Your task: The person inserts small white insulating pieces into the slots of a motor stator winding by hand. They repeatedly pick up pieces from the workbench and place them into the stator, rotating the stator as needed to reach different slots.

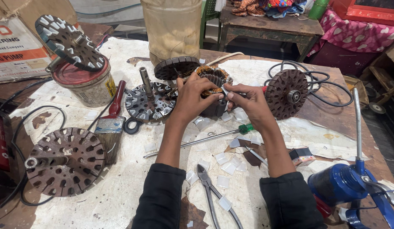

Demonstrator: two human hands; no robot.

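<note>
Pinching white slip, both hands at stator.

I count five slotted metal rotor discs: one on the paint tin, one at lower left, one beside my left hand, one behind it, one by my right hand. One paintbrush, one pair of pliers, one screwdriver.
</note>
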